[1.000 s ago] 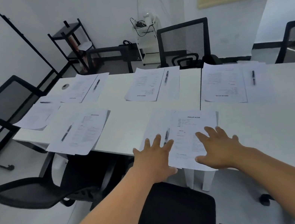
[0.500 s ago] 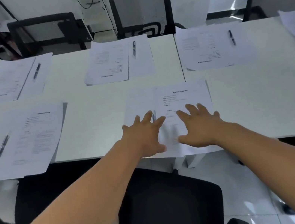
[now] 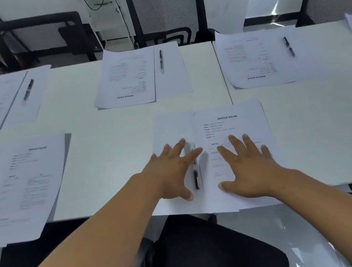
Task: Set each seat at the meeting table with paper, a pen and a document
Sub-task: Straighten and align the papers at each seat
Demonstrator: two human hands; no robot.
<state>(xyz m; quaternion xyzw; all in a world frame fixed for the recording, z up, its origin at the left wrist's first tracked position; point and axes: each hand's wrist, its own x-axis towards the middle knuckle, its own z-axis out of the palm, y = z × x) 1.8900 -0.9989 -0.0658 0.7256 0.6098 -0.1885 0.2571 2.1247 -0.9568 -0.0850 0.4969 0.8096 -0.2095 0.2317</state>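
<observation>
At the near edge of the white table [image 3: 105, 141] lies a blank sheet [image 3: 169, 129] with a printed document [image 3: 234, 123] overlapping its right side. A black pen [image 3: 196, 176] rests on the blank sheet, between my two hands. My left hand [image 3: 172, 171] lies flat on the blank sheet, fingers spread, just left of the pen. My right hand [image 3: 249, 167] presses flat on the document, fingers apart. Neither hand holds anything.
Four more sets of paper, document and pen lie at other seats: near left [image 3: 21, 184], far left [image 3: 0, 100], far middle [image 3: 136, 76], far right [image 3: 262, 56]. Black mesh chairs [image 3: 167, 10] stand behind the table; a black seat [image 3: 203, 253] is right below my arms.
The view has moved closer to the table and tilted down. My hands have spread slightly apart on the papers, and the pen now shows between them.
</observation>
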